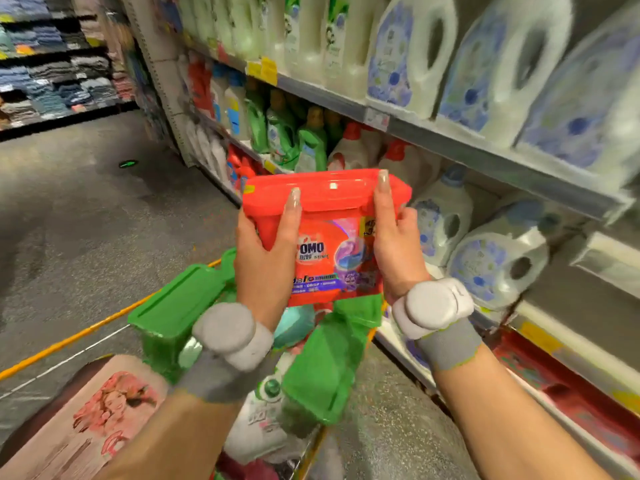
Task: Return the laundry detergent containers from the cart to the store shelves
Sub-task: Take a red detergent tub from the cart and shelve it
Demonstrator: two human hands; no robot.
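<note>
Along the right of the frame, store shelves [450,140] carry three blurred white jugs on top. Lower centre, the cart [69,337] holds two green tubs, partly hidden. At centre, left hand [266,258] and right hand [398,247] grip one red detergent tub [329,216], fingers wrapped around its sides.

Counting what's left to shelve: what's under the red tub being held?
Below the red tub lie green-lidded tubs and a white bottle in the cart. Anything deeper is hidden by the hands and tub.
</note>
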